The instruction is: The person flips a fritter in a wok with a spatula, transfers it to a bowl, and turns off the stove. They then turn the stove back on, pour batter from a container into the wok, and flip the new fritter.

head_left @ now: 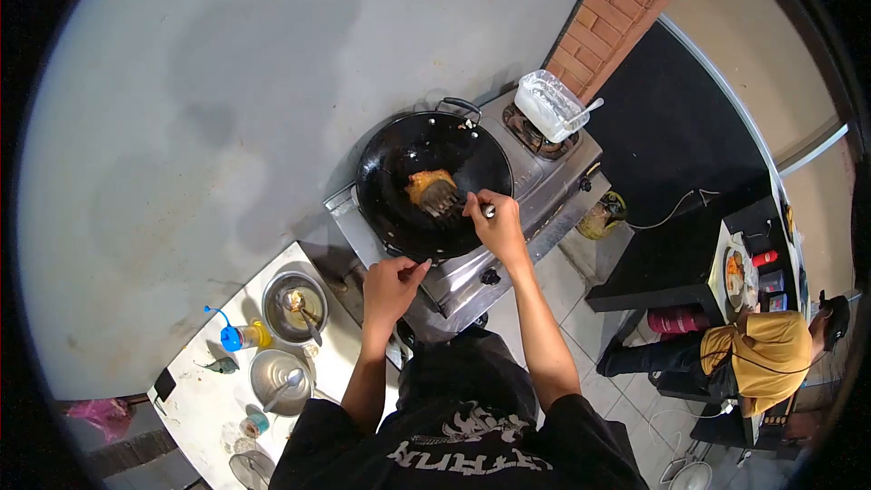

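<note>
A golden-brown piece of food (430, 183) is lying on the bottom of a black wok (386, 204), a little above the middle. The slotted head of a spatula (439, 200) is overlapping the food's lower right edge. The right hand (496, 222) is clamping its fingers around the spatula's handle, over the wok's right side. The left hand (392, 290) is hovering or resting at the wok's near rim, its fingers curling in toward the thumb; whether they are gripping anything there, one cannot tell.

The wok is sitting on the left part of a metal stove (535, 197). On the right burner (519, 130), a plastic tub (546, 107) is standing with white stuff inside, and a spoon (588, 112) is leaning over its edge. A gas cylinder (602, 215) is standing on the floor (555, 295) beyond the stove.

To the left, a white tabletop (193, 392) is carrying two metal bowls (269, 319) with utensils in them, and a bottle with a blue cap (243, 337) is lying beside them. Far to the right, another person in a yellow shirt (758, 358) is standing near a plate of food (734, 272).
</note>
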Tool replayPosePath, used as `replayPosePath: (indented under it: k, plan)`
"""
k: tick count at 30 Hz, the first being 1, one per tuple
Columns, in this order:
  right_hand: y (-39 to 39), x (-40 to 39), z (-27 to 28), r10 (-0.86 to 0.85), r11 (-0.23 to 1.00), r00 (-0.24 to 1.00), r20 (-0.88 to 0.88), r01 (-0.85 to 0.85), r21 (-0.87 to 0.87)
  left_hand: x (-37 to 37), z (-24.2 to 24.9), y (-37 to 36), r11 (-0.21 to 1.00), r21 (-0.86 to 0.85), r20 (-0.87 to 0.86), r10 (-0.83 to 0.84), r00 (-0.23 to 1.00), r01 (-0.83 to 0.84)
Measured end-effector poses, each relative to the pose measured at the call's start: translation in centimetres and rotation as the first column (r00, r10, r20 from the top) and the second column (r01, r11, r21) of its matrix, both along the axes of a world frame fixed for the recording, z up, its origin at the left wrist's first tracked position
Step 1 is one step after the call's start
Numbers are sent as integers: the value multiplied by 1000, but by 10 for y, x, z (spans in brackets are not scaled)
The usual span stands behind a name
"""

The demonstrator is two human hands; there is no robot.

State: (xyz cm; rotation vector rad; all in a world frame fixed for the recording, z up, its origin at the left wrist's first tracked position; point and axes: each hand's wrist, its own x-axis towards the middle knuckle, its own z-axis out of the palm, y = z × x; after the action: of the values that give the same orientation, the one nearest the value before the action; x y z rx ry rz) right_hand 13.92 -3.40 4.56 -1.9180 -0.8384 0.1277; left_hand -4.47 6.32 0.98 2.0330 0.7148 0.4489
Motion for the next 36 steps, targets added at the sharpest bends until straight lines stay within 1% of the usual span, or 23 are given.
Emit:
replayPosePath:
  k: [1, 3, 4, 6, 7, 8, 10, 11, 12, 14, 16, 18, 19, 21, 22, 24, 25, 26, 28, 29, 32, 34, 36]
  plan:
    - [-1, 0, 2, -2, 1000, 1000, -2, 2, 0, 0, 0, 0, 1000, 2, -3, -2, 1000, 2]
    - [-6, 1, 4, -47, 997, 996, 80, 42, 65, -1, -1, -1, 1000, 4, 8, 6, 1000, -6]
    - [-8, 1, 11, -43, 997, 996, 75, 38, 63, -1, -2, -2, 1000, 9, 21, 14, 1000, -14]
    - [-13, 4, 35, -23, 1000, 994, 108, 23, -5, -1, -5, -2, 1000, 10, 46, 18, 999, -18]
    - [-15, 6, 44, 14, 1000, 990, 138, -12, -14, -1, -6, -3, 1000, 14, 80, 17, 997, -18]
    - [-16, 5, 54, 7, 1000, 991, 135, -5, -14, -1, -5, -3, 1000, 14, 77, 10, 997, -11]
    - [-16, 4, 70, 42, 987, 996, 83, -29, -155, 1, -3, -2, 1000, 11, 36, 13, 999, -14]
    - [-15, 4, 72, 80, 975, 997, 22, -74, -210, 2, -1, -2, 1000, 14, 40, 6, 999, -7]
    - [-14, 4, 68, 74, 976, 997, 26, -67, -209, 2, 3, -2, 1000, 9, 9, 4, 1000, -4]
    - [-8, 6, 51, 119, 987, 988, 94, -107, -123, 2, 6, -3, 1000, 4, -19, 0, 1000, 0]
    - [-2, 9, 43, 99, 989, 987, 125, -83, -123, 2, 5, -4, 1000, -3, -34, 10, 999, -10]
    - [5, 13, 43, 64, 979, 981, 182, -27, -202, 0, 2, -5, 1000, -6, -4, 15, 1000, -15]
    - [11, 15, 44, 67, 980, 981, 182, -30, -199, 0, 0, -5, 1000, -8, 29, 21, 999, -21]
    - [19, 17, 46, 102, 963, 969, 224, -40, -265, 0, -7, -4, 1000, 1, 27, 21, 999, -21]
    - [22, 19, 36, 100, 964, 969, 225, -39, -263, 0, -9, -4, 1000, 8, 26, 18, 1000, -19]
    - [33, 27, 11, 111, 990, 979, 171, -95, -101, 0, -5, -5, 1000, -1, 23, 13, 1000, -13]
    - [32, 22, 14, 101, 993, 971, 215, -85, -84, 1, -2, -4, 1000, -15, 17, 12, 1000, -12]
    - [32, 20, 8, 100, 993, 971, 216, -85, -80, 1, 0, -3, 1000, -10, 19, 12, 1000, -11]
    - [30, 19, -6, 70, 997, 996, 57, -71, 8, 0, 3, -2, 999, -34, -2, 1, 1000, -1]
    - [27, 17, -11, 42, 997, 998, 55, -46, 61, 0, 6, -1, 1000, -30, -1, -4, 1000, 4]
    - [17, 12, -11, -19, 998, 998, 56, 15, 57, -1, 6, 0, 1000, -10, -23, -15, 1000, 14]
    - [15, 9, -7, -20, 999, 999, 25, 19, 36, -1, 1, 1, 1000, -25, 47, -13, 999, 14]
    - [12, 4, -4, -23, 1000, 1000, -10, 23, 12, -1, 1, 2, 999, -25, 32, -23, 999, 24]
